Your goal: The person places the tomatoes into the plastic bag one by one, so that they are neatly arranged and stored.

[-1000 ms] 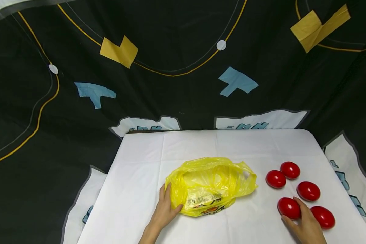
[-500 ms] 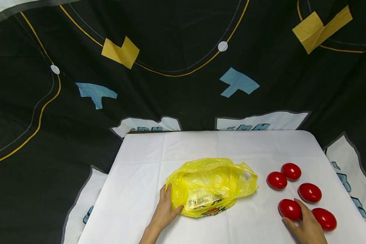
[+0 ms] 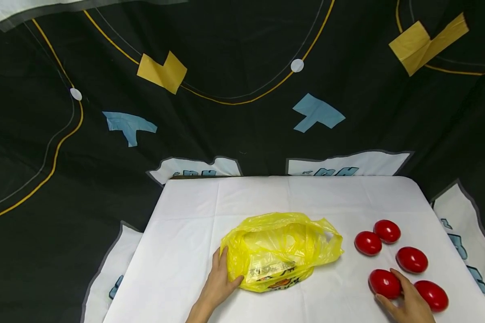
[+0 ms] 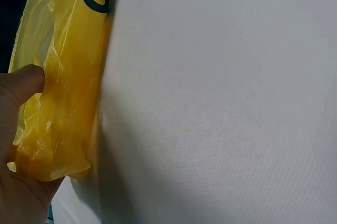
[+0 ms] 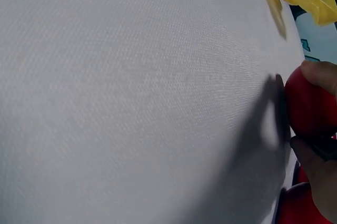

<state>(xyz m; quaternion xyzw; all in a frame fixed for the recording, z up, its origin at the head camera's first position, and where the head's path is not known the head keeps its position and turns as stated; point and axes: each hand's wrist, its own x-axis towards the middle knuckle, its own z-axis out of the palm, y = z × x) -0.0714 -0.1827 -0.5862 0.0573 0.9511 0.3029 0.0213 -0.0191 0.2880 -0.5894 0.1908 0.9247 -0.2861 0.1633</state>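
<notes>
A crumpled yellow plastic bag (image 3: 283, 251) lies on its side on the white table, its mouth gaping along the upper side. My left hand (image 3: 219, 279) grips its left end; in the left wrist view the thumb (image 4: 32, 83) presses the film and the other fingers go round behind and under it. On the right, my right hand (image 3: 407, 301) holds a glossy red egg (image 3: 384, 283) between thumb and fingers. The right wrist view shows the held egg (image 5: 307, 105) close over the cloth, with its shadow beside it.
Several more red eggs lie near the right hand: one egg (image 3: 431, 295) just beside it, another (image 3: 412, 259) behind, and a pair (image 3: 368, 243) farther back. White cloth (image 3: 186, 233) covers the table. A dark patterned curtain (image 3: 234, 134) hangs behind.
The head view has tilted slightly, so everything sits a little lower in it. Both hands keep their holds, and the bag and eggs stay in place.
</notes>
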